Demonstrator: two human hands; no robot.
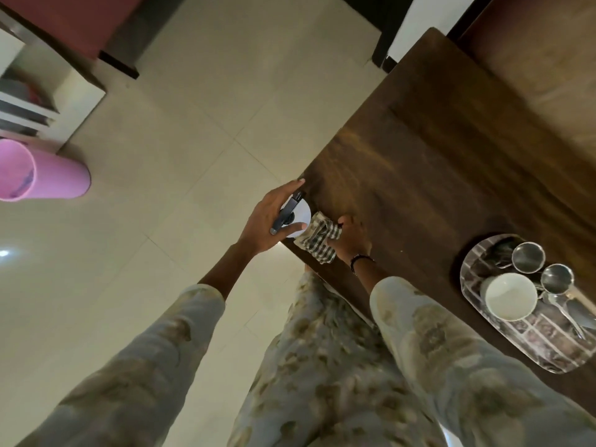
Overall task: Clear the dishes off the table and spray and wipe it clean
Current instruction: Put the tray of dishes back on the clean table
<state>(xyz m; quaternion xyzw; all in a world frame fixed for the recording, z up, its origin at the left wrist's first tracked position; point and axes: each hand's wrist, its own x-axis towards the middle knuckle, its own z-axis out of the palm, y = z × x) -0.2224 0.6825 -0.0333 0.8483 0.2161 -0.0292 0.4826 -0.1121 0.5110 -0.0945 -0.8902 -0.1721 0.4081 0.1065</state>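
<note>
My left hand [269, 221] grips a white spray bottle [298, 217] with a dark trigger head, held at the near-left corner of the dark wooden table [419, 162]. Right beside it my right hand [350, 237] holds a checked cloth [317, 241] bunched against the table's edge. Further right on the table lies an oval patterned tray [545, 343] carrying a white bowl [509, 296], two steel cups [528, 257] [557, 279] and some spoons [571, 314].
A pink bin [42, 171] stands on the tiled floor at the left, in front of a white shelf unit [38, 101]. Dark furniture stands at the far end of the table. Open floor lies left of the table.
</note>
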